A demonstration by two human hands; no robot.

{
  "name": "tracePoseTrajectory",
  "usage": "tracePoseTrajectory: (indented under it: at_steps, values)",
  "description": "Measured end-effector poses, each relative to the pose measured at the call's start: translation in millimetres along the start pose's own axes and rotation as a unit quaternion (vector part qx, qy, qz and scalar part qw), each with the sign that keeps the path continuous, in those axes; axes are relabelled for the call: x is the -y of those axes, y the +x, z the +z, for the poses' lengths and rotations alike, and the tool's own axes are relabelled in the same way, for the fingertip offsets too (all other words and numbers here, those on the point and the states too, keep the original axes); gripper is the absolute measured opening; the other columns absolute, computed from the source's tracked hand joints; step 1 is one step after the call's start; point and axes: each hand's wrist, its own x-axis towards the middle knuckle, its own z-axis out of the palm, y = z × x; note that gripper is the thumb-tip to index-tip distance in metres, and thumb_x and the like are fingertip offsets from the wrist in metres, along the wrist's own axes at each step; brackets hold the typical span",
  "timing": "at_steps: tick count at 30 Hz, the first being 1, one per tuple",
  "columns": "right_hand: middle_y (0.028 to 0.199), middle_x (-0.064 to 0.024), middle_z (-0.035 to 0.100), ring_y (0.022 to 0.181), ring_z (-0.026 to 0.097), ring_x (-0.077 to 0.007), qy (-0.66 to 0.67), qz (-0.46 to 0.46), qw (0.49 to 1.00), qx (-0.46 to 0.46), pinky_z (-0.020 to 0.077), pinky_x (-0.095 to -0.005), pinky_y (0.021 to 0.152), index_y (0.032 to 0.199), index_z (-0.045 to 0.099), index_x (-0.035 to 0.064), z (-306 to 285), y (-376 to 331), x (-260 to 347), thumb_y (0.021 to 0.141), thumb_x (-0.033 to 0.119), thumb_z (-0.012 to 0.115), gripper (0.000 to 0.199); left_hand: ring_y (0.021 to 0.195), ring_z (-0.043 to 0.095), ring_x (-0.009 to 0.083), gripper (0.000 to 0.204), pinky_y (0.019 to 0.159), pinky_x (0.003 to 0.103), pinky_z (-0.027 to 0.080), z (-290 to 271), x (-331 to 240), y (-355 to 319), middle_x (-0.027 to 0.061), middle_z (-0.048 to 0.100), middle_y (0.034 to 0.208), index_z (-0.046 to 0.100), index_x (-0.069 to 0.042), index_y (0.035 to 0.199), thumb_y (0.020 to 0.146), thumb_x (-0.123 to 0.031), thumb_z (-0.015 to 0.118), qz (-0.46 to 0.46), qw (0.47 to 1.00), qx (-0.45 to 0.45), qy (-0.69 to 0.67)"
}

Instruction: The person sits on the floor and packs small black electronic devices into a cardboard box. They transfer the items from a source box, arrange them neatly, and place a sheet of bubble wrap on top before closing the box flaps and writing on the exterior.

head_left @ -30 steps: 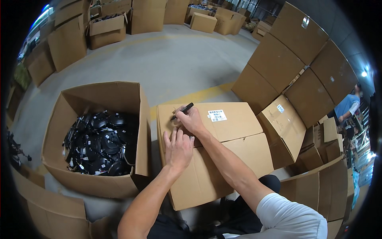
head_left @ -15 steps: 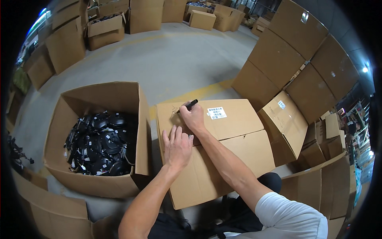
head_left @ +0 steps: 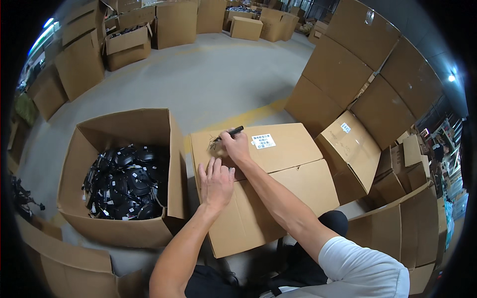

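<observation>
A closed cardboard box (head_left: pixel 278 198) stands in front of me, its two top flaps meeting along a seam. My right hand (head_left: pixel 235 147) grips a black marker pen (head_left: pixel 235 131) over the far flap. Dark handwritten strokes (head_left: pixel 214 142) show on the cardboard beside the fingers. Right of that hand, a white printed label (head_left: pixel 263 141) is stuck on the same flap. My left hand (head_left: pixel 217 184) lies on the box top just nearer to me, fingers stretched out and pressing on the cardboard. The pen's tip is hidden by the right hand.
Close on the left stands an open carton (head_left: pixel 69 184) holding many black cabled parts (head_left: pixel 130 181). A tall stack of cartons (head_left: pixel 343 64) rises at the right, with a tilted labelled carton (head_left: pixel 355 149) before it. More cartons (head_left: pixel 176 25) line the far floor.
More dark strokes have appeared on the flap beside my right hand, which has shifted slightly with the pen. My left hand stays pressed on the box. The whole view has moved a little.
</observation>
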Motion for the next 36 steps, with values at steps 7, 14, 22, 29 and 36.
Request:
tracePoseTrajectory:
  at_steps: [7, 14, 22, 29, 36]
  values:
    - [0.068, 0.0002, 0.061, 0.062, 0.053, -0.0075, -0.026, 0.023, 0.997, 0.066, 0.0441, -0.0273, 0.058, 0.084, 0.066, -0.0006, -42.8, -49.4, 21.3, 0.094, 0.020, 0.065, 0.023, 0.133, 0.054, 0.0369, 0.031, 0.114, 0.059, 0.036, -8.9, 7.3, -12.2, 0.0231, 0.061, 0.134, 0.064, 0.004, 0.109, 0.105, -0.025, 0.053, 0.001, 1.000, 0.013, -0.026]
    - [0.078, -0.0011, 0.066, 0.073, 0.058, -0.0080, -0.078, -0.026, 0.995, 0.055, 0.0489, -0.0265, 0.068, 0.104, 0.071, -0.0029, -38.2, -75.1, 24.9, 0.096, 0.020, 0.068, 0.024, 0.125, 0.059, 0.0398, 0.030, 0.113, 0.053, 0.040, -34.1, 24.9, -37.8, 0.0223, 0.065, 0.129, 0.062, 0.005, 0.120, 0.105, -0.020, 0.054, 0.008, 0.998, -0.021, -0.066]
    - [0.093, -0.0180, 0.071, 0.083, 0.068, -0.0253, -0.082, -0.024, 0.995, 0.044, 0.0556, -0.0369, 0.082, 0.103, 0.074, -0.0010, -45.3, -77.7, 21.5, 0.090, 0.021, 0.072, 0.026, 0.125, 0.060, 0.0377, 0.026, 0.110, 0.053, 0.043, -23.4, 21.3, -35.3, 0.0212, 0.065, 0.128, 0.063, 0.004, 0.117, 0.103, -0.017, 0.057, -0.005, 0.997, -0.035, -0.076]
    - [0.091, -0.0171, 0.069, 0.083, 0.066, -0.0310, -0.114, -0.175, 0.968, 0.138, 0.0538, -0.0412, 0.087, 0.102, 0.075, 0.0021, -42.8, -77.6, 26.5, 0.088, 0.018, 0.071, 0.022, 0.127, 0.058, 0.0403, 0.029, 0.110, 0.055, 0.042, -26.4, 22.6, -38.4, 0.0228, 0.063, 0.133, 0.062, 0.005, 0.122, 0.105, -0.016, 0.054, -0.041, 0.994, -0.016, -0.103]
    - [0.085, -0.0165, 0.073, 0.082, 0.062, -0.0324, -0.124, -0.077, 0.989, 0.019, 0.0531, -0.0422, 0.080, 0.098, 0.075, 0.0005, -45.3, -77.3, 33.0, 0.086, 0.019, 0.070, 0.022, 0.125, 0.059, 0.0433, 0.026, 0.108, 0.055, 0.043, -26.1, 20.7, -34.7, 0.0249, 0.063, 0.131, 0.064, 0.006, 0.115, 0.105, -0.015, 0.054, -0.018, 0.992, -0.034, -0.119]
